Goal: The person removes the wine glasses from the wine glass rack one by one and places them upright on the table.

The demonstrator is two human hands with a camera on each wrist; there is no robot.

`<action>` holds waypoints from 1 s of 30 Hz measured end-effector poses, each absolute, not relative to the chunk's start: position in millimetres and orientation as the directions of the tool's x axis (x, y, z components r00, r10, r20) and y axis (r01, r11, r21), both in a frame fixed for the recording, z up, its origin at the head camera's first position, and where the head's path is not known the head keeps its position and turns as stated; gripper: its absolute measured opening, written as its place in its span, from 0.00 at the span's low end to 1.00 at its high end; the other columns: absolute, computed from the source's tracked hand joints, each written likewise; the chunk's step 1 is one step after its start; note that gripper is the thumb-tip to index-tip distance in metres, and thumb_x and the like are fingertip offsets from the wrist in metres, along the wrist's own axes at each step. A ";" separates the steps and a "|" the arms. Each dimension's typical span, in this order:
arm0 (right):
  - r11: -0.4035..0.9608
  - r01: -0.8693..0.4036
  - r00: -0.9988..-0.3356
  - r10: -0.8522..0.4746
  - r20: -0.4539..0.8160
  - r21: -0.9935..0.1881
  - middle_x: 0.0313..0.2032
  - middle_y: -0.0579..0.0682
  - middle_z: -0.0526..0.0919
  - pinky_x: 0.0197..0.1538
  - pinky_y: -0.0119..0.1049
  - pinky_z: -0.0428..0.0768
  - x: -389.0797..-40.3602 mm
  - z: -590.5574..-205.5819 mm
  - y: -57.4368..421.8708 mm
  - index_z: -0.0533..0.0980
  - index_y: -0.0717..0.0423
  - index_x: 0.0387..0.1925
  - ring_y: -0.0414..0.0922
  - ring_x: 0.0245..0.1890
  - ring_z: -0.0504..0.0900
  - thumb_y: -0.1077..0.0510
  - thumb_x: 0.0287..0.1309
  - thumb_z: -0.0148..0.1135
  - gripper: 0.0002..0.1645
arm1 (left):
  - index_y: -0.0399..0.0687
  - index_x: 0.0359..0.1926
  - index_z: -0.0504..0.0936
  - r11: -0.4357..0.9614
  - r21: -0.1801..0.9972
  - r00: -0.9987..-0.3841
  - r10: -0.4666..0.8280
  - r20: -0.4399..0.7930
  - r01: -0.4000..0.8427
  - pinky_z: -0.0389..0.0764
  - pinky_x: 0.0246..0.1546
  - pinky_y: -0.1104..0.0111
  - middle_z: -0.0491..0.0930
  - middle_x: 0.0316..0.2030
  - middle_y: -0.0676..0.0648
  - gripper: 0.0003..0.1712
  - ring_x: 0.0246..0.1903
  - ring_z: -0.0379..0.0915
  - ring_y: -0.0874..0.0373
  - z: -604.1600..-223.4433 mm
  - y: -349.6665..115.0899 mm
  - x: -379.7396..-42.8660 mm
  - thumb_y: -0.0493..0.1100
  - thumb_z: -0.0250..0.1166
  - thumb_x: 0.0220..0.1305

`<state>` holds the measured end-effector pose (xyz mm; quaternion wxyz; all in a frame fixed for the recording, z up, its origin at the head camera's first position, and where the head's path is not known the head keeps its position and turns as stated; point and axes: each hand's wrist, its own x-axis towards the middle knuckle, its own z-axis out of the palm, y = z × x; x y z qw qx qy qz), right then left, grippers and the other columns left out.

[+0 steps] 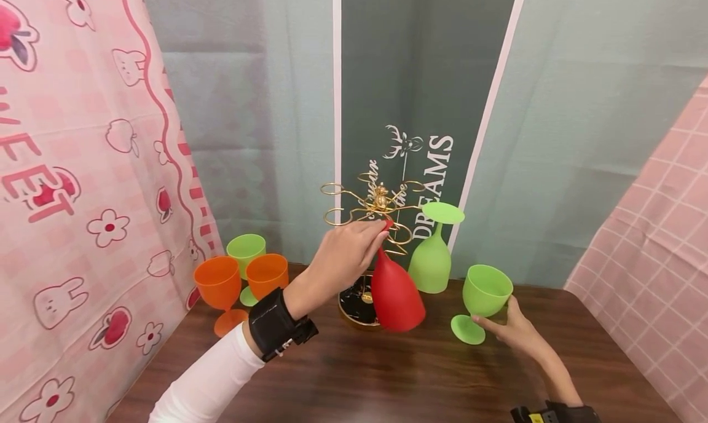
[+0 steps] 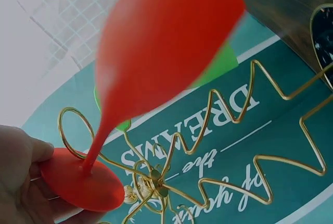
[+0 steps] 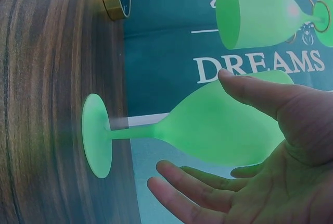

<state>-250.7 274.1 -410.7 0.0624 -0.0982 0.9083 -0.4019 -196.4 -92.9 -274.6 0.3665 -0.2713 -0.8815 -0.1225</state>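
Observation:
My left hand (image 1: 345, 254) pinches the round foot of a red goblet (image 1: 397, 294), which hangs upside down and tilted, bowl towards the table. In the left wrist view, the stem crosses right at a wire loop of the gold rack (image 2: 156, 177). A green goblet (image 1: 432, 263) hangs inverted by its foot on the rack's right side. Another green goblet (image 1: 487, 291) stands upright on the table at the right. Beside it is my right hand (image 1: 517, 331), thumb and fingers spread around the bowl and stem, fingers fairly straight in the right wrist view.
Two orange goblets (image 1: 217, 281) and one more green goblet (image 1: 246, 248) stand upright at the left of the wooden table (image 1: 409, 380). The rack's round black base (image 1: 354, 306) sits near the back. Printed cloths (image 1: 287, 103) close off the back and both sides.

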 end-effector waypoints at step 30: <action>0.466 -0.661 -0.728 -0.211 0.652 -0.588 0.65 0.24 0.69 0.56 0.09 0.70 -191.3 -345.2 264.1 0.59 0.55 0.77 0.15 0.59 0.71 0.77 0.50 0.72 0.55 | 0.40 0.16 0.77 0.393 0.896 -0.946 -0.155 0.285 0.206 0.63 0.21 0.76 0.69 0.12 0.56 0.26 0.17 0.64 0.67 -395.4 -145.8 -167.0 0.42 0.59 0.74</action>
